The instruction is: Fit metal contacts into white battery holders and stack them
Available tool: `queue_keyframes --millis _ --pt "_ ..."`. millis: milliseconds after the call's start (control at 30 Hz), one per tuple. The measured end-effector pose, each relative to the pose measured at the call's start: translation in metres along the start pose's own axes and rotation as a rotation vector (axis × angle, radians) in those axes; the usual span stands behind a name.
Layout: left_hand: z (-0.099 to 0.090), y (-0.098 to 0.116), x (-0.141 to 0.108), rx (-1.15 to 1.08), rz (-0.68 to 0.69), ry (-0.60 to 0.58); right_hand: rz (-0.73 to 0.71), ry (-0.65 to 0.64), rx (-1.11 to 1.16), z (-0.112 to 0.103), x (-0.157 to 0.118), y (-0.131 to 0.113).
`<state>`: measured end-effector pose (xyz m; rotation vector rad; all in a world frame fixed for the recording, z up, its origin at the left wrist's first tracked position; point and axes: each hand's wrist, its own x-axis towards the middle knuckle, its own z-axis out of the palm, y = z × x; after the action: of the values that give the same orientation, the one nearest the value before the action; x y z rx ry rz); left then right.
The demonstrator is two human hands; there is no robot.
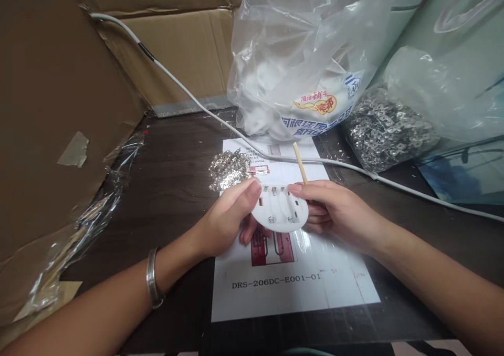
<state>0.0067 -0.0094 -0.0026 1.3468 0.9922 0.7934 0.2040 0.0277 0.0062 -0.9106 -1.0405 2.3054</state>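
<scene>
A round white plastic part (281, 206) with slots and small metal clips is held up between both hands. My left hand (232, 214) is closed on its left edge, thumb on top and fingers underneath. On the other side, my right hand (334, 203) pinches the upper right edge with its thumb. A thin pale wooden stick (300, 163) also stands up out of my right hand. Below lies a printed sheet (244, 303) with a red picture and the text "DRS-206DC-E001-01". Beside my left hand, a pile of small metal clips (229, 169) overlaps the sheet's edge.
A clear plastic bag (299, 51) of white pieces stands behind the sheet. To its right is a bag of metal pieces (388, 125). A white cable (189, 91) crosses the dark table (173, 156). Cardboard (43, 109) walls the left and back.
</scene>
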Motion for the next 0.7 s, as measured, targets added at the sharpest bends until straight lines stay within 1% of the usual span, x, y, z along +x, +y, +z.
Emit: queue_keyframes --millis 100,200,300,367,433,533,700 --pt "0.001 0.002 0.001 0.007 -0.028 0.009 -0.031 0.015 -0.08 0.001 -0.001 0.0" --pt "0.002 0.003 0.003 0.033 -0.04 0.06 -0.082 0.063 -0.312 0.002 -0.003 0.002" --pt "0.003 0.003 0.004 0.206 0.038 0.126 -0.139 0.142 -0.596 0.004 -0.004 0.004" --pt "0.003 0.002 0.004 0.293 0.086 0.137 -0.191 0.184 -0.725 0.006 -0.003 0.006" --pt "0.003 0.001 0.004 0.327 0.111 0.137 -0.246 0.256 -0.827 0.008 -0.002 0.008" --pt "0.003 0.0 0.003 0.363 0.118 0.144 -0.314 0.343 -0.928 0.009 0.0 0.009" --pt "0.005 -0.001 0.003 0.367 0.098 0.151 -0.383 0.379 -0.982 0.01 -0.001 0.011"
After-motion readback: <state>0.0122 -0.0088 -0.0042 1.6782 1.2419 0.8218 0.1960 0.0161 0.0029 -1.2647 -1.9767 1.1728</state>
